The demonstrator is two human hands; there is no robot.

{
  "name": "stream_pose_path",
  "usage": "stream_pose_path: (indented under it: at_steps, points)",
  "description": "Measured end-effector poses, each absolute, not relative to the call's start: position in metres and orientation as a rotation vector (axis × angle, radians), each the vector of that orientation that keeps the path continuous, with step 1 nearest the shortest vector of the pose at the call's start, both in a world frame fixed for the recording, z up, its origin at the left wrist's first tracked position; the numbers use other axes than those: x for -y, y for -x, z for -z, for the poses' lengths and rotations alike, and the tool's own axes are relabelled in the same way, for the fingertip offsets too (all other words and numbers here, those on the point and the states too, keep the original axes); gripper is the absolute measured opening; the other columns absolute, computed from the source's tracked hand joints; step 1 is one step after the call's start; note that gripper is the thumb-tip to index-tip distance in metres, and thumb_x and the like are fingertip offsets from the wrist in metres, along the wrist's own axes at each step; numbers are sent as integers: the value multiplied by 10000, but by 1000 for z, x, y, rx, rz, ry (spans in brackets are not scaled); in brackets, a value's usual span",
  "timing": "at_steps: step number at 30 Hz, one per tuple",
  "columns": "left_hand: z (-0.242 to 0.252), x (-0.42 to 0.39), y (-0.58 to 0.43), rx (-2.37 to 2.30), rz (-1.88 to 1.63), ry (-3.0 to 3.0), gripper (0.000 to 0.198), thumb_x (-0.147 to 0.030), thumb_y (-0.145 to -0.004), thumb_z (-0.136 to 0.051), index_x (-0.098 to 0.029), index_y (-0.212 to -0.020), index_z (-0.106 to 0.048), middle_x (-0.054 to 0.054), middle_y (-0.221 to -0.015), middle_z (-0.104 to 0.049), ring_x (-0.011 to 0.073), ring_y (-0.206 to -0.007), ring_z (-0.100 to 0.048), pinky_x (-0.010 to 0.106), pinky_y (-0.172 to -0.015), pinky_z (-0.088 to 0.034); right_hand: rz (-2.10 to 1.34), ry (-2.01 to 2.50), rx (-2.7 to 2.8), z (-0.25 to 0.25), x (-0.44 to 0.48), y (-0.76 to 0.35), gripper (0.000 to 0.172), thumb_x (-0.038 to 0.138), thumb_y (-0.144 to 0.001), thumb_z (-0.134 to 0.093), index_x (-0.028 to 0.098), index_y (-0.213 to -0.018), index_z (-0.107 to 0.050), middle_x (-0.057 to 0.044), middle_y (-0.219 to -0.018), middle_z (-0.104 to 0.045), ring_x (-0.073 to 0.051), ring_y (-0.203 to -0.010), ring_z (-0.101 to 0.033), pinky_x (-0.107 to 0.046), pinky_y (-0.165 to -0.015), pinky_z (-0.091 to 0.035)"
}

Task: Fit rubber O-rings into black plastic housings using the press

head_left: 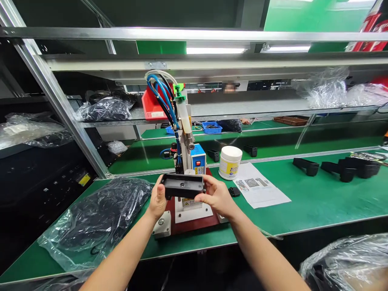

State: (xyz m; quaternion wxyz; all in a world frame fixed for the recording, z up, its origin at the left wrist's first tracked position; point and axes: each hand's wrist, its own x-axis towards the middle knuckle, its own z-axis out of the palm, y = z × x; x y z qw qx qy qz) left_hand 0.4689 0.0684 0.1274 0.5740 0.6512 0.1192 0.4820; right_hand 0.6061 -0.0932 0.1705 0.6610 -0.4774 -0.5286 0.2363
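Both my hands hold one black plastic housing, a shallow rectangular shell, level in front of me. My left hand grips its left end and my right hand grips its right end, fingers closed on the edges. The part hangs just above the red base plate of a small dispensing machine, below its syringe with blue hoses. A white fixture plate on the base lies partly hidden behind the part.
A clear bag of black parts lies at the left. A white jar, an instruction sheet and a small black piece sit to the right. More black housings lie far right. A person works beyond the shelf.
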Motion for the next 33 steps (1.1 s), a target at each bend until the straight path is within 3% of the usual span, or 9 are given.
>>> stream_pose_path:
  at_steps: [9, 15, 19, 22, 25, 27, 31, 33]
  points:
    - [-101, -30, -429, -471, -1096, -1218, 779, -836, -714, -451, -150, -1012, -669, 101, -889, -723, 314, -1011, -662, 427, -898, -546, -572, 1251, 1182, -155, 101, -561, 548, 362, -626, -840, 188, -1099, -624, -79, -1076, -692, -255, -1021, -663, -408, -948, -537]
    - [-91, -31, -407, -416, -1033, -1308, 759, -797, -775, -410, -174, -1149, -631, 101, -910, -716, 305, -1077, -630, 426, -927, -530, -621, 1136, 1196, -148, 102, -559, 482, 348, -662, -819, 214, -1082, -624, -52, -1056, -698, -236, -1029, -660, -384, -958, -533]
    - [-82, -37, -378, -400, -925, -1549, 661, -676, -746, -617, -193, -1196, -588, 105, -1090, -673, 291, -1082, -613, 368, -920, -519, -795, 1017, 1198, -148, 98, -563, 495, 376, -678, -812, 213, -1113, -639, -46, -1085, -693, -233, -1063, -651, -377, -973, -524]
    - [-80, -36, -357, -480, -940, -1614, 597, -613, -747, -666, -185, -1156, -590, 97, -1068, -668, 267, -986, -637, 321, -837, -531, -844, 1011, 1226, -142, 91, -559, 496, 385, -700, -798, 214, -1136, -632, -53, -1083, -692, -229, -1045, -658, -370, -939, -540]
    - [-88, -46, -343, -663, -1000, -1664, 602, -616, -744, -662, -161, -1126, -571, 81, -926, -674, 219, -794, -639, 298, -716, -529, -544, 1161, 1299, -123, 89, -550, 458, 359, -792, -725, 222, -1209, -594, -85, -1152, -666, -229, -1076, -637, -362, -899, -552]
    - [-99, -71, -341, -835, -1100, -1677, 582, -606, -744, -663, -162, -1104, -550, 62, -866, -662, 196, -734, -622, 286, -667, -513, -194, 1269, 1362, -100, 94, -546, 336, 268, -863, -639, 215, -1192, -596, -96, -1096, -679, -214, -1008, -650, -337, -819, -562]
    - [-121, -165, -364, -1008, -1315, -1695, 527, -566, -731, -673, -174, -1044, -511, 94, -1033, -651, 223, -932, -634, 327, -816, -507, 255, 1383, 1523, -36, 106, -548, 185, 88, -876, -533, 188, -1007, -618, -44, -758, -679, -149, -633, -616, -268, -574, -501]
    - [-125, -221, -391, -1215, -1142, -1895, 471, -503, -750, -662, -169, -1044, -508, 103, -1060, -649, 235, -960, -634, 338, -822, -504, 374, 1444, 1583, -7, 109, -552, 157, 83, -877, -527, 171, -968, -620, -34, -689, -661, -140, -561, -597, -255, -517, -472]
